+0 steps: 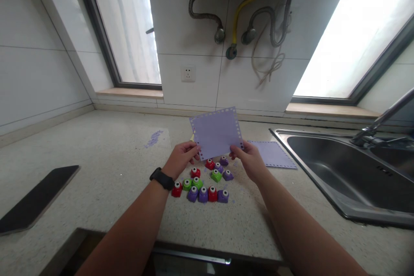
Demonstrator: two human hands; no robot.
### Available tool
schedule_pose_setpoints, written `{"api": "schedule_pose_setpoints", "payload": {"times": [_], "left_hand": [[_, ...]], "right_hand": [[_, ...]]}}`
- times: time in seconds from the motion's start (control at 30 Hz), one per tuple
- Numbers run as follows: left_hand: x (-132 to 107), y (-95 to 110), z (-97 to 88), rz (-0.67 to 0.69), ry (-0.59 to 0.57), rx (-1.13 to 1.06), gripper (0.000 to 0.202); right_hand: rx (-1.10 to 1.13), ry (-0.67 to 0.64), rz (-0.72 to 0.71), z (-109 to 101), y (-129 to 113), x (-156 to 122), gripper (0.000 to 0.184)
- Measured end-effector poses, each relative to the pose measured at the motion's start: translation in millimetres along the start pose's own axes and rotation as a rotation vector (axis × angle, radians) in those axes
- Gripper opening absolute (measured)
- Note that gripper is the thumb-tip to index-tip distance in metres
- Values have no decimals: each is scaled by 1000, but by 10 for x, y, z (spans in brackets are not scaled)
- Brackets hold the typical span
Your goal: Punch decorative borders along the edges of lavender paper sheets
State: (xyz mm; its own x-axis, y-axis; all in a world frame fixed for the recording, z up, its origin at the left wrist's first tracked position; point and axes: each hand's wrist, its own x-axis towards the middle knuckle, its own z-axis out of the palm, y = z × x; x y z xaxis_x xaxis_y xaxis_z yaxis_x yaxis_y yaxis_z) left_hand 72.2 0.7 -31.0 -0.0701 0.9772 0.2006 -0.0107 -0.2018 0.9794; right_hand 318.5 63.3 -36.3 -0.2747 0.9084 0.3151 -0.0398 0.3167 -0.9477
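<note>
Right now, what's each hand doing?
Left hand: closed on the raised purple sheet, lower left.
Right hand: closed on the same sheet, lower right.

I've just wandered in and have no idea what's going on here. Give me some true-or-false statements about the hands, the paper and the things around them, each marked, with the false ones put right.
1. The left hand and right hand both hold a purple sheet. True.
2. That sheet's top edge is free of holes. False: a row of small holes runs along it.
3. Another purple sheet lies on the counter near the sink. True.
4. The small punches are all green. False: a red punch and a purple punch are among them.
5. A dark wristband is worn on the left wrist. True.
</note>
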Motion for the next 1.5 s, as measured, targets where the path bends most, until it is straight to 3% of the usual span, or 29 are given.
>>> {"api": "schedule_pose_setpoints", "payload": {"times": [0.87,1.2,1.27,1.4,1.5], "left_hand": [[-4,-31,-14,-17,90,-25,30],[10,-50,-41,-66,144,-78,40],[2,-32,-50,-111,116,-166,50],[-6,13,-59,-220,12,-447,73],[7,14,-50,-205,106,-506,53]], "right_hand": [[21,-26,-40,-6,2,21,29],[65,178,-149,5,28,44,13],[68,191,-183,24,35,30,11],[-140,49,-382,59,19,-21,20],[-321,-62,-488,67,-4,-54,31]]}}
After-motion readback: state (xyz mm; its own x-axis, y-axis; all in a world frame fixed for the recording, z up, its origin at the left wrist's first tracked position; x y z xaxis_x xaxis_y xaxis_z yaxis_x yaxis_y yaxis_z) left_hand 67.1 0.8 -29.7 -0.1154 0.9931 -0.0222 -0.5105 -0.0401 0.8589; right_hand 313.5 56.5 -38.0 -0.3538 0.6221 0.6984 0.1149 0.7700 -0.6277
